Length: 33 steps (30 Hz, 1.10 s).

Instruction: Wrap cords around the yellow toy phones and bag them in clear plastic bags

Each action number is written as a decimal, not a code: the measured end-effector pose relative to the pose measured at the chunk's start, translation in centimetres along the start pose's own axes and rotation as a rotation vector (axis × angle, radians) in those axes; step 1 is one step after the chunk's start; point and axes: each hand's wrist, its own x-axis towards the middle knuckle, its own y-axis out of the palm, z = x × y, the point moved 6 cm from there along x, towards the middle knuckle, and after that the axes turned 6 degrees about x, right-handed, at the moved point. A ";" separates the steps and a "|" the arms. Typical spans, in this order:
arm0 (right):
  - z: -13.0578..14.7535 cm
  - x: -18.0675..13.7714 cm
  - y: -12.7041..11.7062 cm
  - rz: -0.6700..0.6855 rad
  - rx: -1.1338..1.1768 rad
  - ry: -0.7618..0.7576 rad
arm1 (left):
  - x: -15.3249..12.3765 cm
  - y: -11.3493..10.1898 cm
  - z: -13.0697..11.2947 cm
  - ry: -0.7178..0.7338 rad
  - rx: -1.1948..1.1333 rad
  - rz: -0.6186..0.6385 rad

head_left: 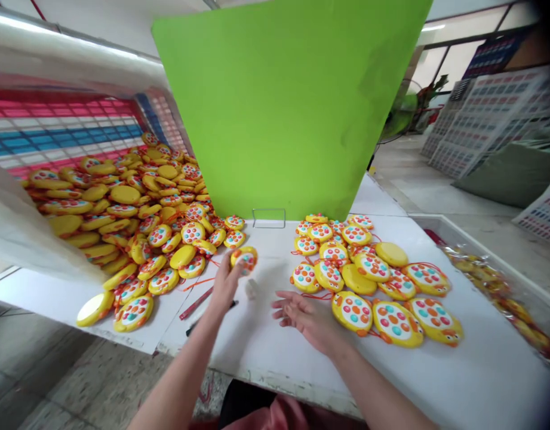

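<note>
In mid-frame, the left hand [224,283] pinches a yellow button toy [245,258], and the right hand [305,318], empty and half open, is to its lower right.

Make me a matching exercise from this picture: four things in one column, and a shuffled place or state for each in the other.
Column one
1. Left hand
2. Right hand
3. Large green rectangular board
4. Thin red stick-like object

Column two
A. Standing upright across the back of the white tabletop
B. Open, holding nothing
C. Lying flat near the left forearm
D. Holding a round yellow plastic-looking toy with coloured dots

Pairs: 1-D, 2-B, 3-A, 4-C
</note>
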 end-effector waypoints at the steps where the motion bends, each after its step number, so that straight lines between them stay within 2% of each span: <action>1: 0.0 0.1 0.2 0.012 -0.028 -0.004 | -2.1 1.3 -0.1 -0.043 -0.257 0.019; 2: -0.1 0.1 0.3 0.018 -0.053 -0.009 | -4.2 2.8 -0.2 -0.082 -0.425 0.060; 4: -0.1 0.2 0.4 0.013 -0.099 -0.035 | -7.8 5.5 0.4 -0.173 -0.604 0.140; 7: -0.2 0.1 0.5 -0.008 -0.181 -0.056 | -10.8 7.1 1.8 -0.241 -0.720 0.137; 12: 0.5 0.0 0.7 -0.053 -0.229 -0.061 | -10.9 6.8 2.9 -0.245 -0.828 0.166; 15: 1.4 0.1 0.3 -0.122 -0.257 -0.107 | -10.9 6.8 2.2 -0.212 -0.856 0.229; 18: 1.9 0.1 -0.1 -0.157 -0.323 -0.138 | -11.1 7.0 1.2 -0.142 -0.784 0.294; 27: 1.7 -0.3 0.6 -0.087 -0.498 -0.158 | -11.5 6.9 0.9 -0.039 -0.606 0.300; 33: 1.2 -0.5 -0.2 -0.145 -0.535 -0.165 | -11.9 7.8 0.5 -0.042 -0.700 0.379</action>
